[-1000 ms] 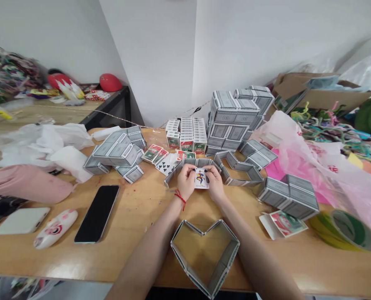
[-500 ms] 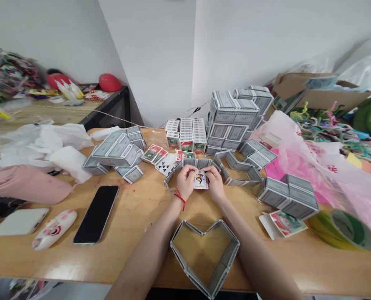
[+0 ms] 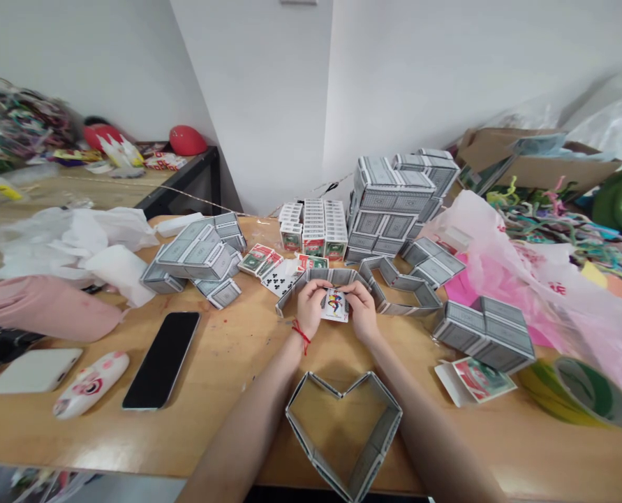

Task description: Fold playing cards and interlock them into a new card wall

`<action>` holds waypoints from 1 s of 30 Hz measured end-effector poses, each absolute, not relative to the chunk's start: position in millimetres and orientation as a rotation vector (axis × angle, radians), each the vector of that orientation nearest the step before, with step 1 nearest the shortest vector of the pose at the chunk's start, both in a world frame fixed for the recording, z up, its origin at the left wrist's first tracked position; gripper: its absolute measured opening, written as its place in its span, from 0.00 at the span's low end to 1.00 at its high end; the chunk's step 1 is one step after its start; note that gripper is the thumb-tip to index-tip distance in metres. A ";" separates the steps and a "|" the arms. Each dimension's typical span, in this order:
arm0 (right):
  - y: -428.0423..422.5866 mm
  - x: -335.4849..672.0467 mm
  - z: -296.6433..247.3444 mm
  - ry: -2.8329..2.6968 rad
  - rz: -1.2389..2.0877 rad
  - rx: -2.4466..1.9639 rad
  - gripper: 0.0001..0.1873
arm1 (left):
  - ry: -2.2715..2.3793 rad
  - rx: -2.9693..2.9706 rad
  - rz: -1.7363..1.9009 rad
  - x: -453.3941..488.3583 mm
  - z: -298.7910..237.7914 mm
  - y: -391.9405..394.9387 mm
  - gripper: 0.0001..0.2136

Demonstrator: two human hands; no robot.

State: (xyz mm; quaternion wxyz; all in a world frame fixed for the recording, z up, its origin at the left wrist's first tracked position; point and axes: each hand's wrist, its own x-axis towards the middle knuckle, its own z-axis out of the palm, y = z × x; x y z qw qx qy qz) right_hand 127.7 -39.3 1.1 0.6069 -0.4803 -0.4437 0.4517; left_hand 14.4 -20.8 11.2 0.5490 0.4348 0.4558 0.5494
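Between my two hands is a joker playing card, its picture side facing me. My left hand, with a red cord at the wrist, grips the card's left edge. The fingers of my right hand are closed on its right edge. Just behind the hands stands a bent strip of joined cards, partly hidden by them. Between my forearms lies a heart-shaped frame of cards, open in the middle. Another card frame stands right of my right hand.
Card-built blocks are stacked high at the back, beside rows of card boxes. Another block cluster sits left. A phone lies front left; an opened card box and green-yellow tape roll are at right.
The joker card has tilted slightly and shifted a little left between my fingers. Both hands stay in nearly the same place. The whole view has moved slightly.
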 end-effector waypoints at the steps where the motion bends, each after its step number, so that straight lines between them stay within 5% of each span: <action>1: -39.4 128.0 1.0 -1.019 1.041 -1.113 0.04 | 1.058 1.007 1.282 14.3 10.9 -20.1 0.09; 17: -43.7 126.5 -1.1 -1.151 0.876 -1.127 0.03 | 1.069 1.068 1.204 13.8 8.7 -16.2 0.07; 22: -46.8 120.0 0.0 -1.109 1.039 -1.122 0.04 | 1.200 1.090 1.296 16.8 13.8 -20.6 0.14; 30: -50.1 116.9 3.2 -1.167 1.173 -1.060 0.06 | 1.280 1.258 1.297 11.1 9.0 -17.5 0.10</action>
